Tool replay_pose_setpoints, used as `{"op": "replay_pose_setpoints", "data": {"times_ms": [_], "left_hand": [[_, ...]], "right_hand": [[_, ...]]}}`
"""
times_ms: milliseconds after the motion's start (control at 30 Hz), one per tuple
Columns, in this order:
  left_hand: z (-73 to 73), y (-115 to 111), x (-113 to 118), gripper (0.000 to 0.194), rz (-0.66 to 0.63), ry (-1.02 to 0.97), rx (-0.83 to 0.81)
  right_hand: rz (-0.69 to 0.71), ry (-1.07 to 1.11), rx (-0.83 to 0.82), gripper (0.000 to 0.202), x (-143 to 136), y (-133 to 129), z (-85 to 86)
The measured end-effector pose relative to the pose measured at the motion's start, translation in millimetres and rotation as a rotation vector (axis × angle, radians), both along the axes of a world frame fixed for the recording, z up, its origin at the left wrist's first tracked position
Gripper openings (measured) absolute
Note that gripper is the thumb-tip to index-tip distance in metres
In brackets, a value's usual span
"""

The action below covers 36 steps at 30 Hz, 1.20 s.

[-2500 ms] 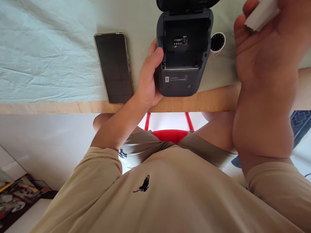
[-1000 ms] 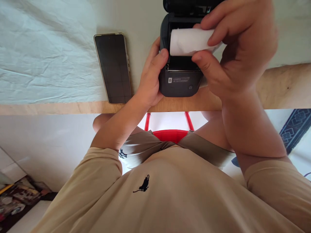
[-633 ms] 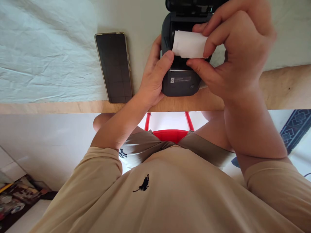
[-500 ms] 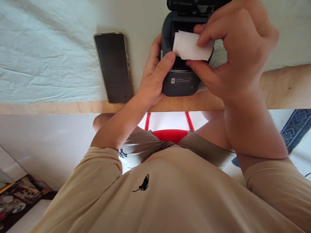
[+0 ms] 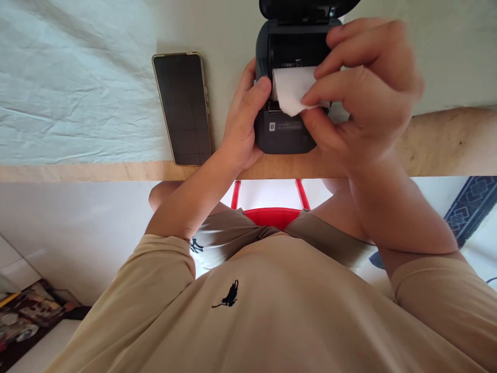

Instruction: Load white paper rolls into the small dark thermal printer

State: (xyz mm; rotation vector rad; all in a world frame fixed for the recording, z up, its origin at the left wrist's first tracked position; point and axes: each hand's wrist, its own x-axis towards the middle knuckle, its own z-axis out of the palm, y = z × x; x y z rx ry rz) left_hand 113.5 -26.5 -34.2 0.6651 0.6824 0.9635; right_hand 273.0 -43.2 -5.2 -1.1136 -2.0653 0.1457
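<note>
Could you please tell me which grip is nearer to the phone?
Left. The left grip is just right of the phone, holding the dark device; the right grip is farther right, holding the white paper.

Under soft light the floor (image 5: 267, 194) glares white, and the right hand (image 5: 370, 101) is slightly blurred.

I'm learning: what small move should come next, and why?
Perhaps flatten the white paper over the front of the dark device: the right hand pinches the paper, the ragged end reaches there, the left hand grips the device, and its lid stands open.
</note>
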Motion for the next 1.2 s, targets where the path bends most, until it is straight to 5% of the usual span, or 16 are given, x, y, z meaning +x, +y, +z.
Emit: {"op": "replay_pose_setpoints", "data": {"times_ms": [200, 400, 633, 867, 1033, 1200], "left_hand": [[-10.0, 2, -3, 0.049, 0.014, 0.010, 0.004], [0.5, -2, -3, 0.044, -0.014, 0.028, 0.044], [-3.4, -2, -4, 0.041, 0.038, 0.027, 0.024], [-8.8, -1, -3, 0.049, -0.005, 0.025, 0.099], [-11.6, 0, -2, 0.057, -0.071, 0.040, 0.125], [-3.0, -5, 0, 0.058, -0.002, 0.051, 0.100]], "right_hand": [[0.109, 0.033, -0.022, 0.020, -1, -2, -6.3], [-0.179, 0.227, -0.282, 0.029, -7, -5, 1.6], [-0.091, 0.212, -0.365, 0.044, -6, -3, 1.4], [-0.094, 0.595, -0.493, 0.045, -8, -6, 8.2], [-0.039, 0.767, -0.469, 0.040, -8, 2, 11.9], [-0.201, 0.775, -0.357, 0.034, -15, 6, 13.6]]}}
